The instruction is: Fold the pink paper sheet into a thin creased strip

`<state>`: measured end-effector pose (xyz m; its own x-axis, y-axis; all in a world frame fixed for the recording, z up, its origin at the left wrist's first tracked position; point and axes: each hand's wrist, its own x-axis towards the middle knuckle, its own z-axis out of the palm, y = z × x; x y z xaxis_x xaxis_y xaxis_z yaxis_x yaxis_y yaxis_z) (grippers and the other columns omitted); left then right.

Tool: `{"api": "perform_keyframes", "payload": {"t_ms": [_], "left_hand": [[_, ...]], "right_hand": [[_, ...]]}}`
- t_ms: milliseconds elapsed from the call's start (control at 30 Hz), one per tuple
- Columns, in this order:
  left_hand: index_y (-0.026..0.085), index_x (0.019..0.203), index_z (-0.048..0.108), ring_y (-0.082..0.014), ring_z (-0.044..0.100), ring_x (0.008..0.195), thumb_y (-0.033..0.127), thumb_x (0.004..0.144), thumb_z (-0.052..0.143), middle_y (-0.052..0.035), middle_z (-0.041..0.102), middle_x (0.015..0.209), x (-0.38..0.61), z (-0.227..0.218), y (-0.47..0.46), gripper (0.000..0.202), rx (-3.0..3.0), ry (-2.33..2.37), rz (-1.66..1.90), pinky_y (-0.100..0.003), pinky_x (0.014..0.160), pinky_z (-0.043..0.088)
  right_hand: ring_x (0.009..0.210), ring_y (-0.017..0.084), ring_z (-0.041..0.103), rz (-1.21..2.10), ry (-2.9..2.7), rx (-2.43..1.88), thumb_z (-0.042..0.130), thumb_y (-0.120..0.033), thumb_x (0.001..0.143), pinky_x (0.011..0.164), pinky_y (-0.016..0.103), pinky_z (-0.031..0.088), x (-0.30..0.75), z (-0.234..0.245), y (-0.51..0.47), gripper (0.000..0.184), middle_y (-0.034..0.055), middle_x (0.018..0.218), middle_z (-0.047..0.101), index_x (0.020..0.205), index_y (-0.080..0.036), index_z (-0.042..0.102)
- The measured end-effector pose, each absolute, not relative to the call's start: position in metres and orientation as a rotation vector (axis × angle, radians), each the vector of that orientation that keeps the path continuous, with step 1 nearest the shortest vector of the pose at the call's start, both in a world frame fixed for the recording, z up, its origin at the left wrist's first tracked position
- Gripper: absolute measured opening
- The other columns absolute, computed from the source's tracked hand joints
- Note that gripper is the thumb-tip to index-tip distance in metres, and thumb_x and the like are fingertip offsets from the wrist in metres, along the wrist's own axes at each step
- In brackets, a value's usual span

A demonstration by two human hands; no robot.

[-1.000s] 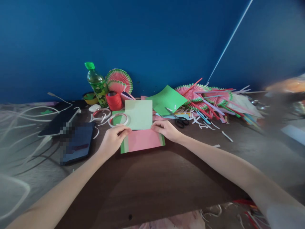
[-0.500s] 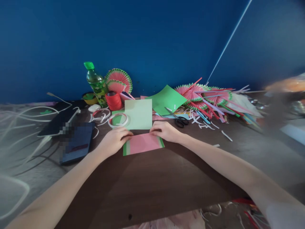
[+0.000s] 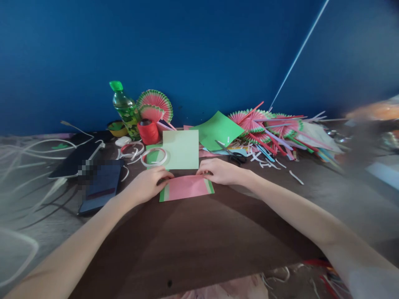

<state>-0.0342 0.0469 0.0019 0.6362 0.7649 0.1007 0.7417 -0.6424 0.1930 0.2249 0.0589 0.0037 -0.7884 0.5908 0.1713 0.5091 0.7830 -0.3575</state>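
Observation:
A pink sheet with pale and dark green side bands [image 3: 186, 187] lies on the brown table [image 3: 199, 241], folded along its far edge. My left hand [image 3: 146, 183] pinches that fold at the left end. My right hand [image 3: 220, 171] pinches it at the right end. Both hands have their fingers curled and pressed onto the paper. A pale green sheet [image 3: 181, 149] lies just behind the fold.
A tape ring [image 3: 153, 157], a red spool [image 3: 149, 131], a green-capped bottle [image 3: 125, 109], a dark green sheet [image 3: 220, 129] and black scissors [image 3: 237, 157] sit behind. Pleated paper fans [image 3: 264, 124] and strips pile at the back right. A tablet [image 3: 101, 186] and white cables lie at the left.
The visible pink sheet has grown shorter as its far edge was folded over. Both hands stayed pinching at the fold's ends and shifted slightly.

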Motion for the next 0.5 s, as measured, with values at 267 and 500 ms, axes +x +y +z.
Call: {"api": "perform_keyframes", "payload": {"t_ms": [267,500], "left_hand": [[0.019,0.091,0.062,-0.017,0.057,0.088,0.025,0.085,0.041,-0.004,0.064,0.09,-0.0361,0.006,0.0471,0.022,2.714,1.207,0.251,-0.029,0.078,0.042],[0.018,0.088,0.061,-0.0177,0.057,0.089,0.017,0.081,0.043,-0.0038,0.063,0.09,-0.0321,0.0106,0.0448,0.02,2.699,1.23,0.191,-0.03,0.078,0.042]], "right_hand": [[0.082,0.016,0.053,0.206,-2.817,-0.924,0.047,0.002,0.076,0.071,0.026,0.04,0.2218,0.0043,0.0549,0.023,0.0091,0.089,0.058,0.087,-0.009,0.062],[0.08,0.016,0.052,0.126,-2.835,-0.957,0.047,-0.002,0.079,0.067,0.025,0.036,0.2207,0.0039,0.0526,0.018,0.0071,0.086,0.057,0.085,-0.011,0.06]]}}
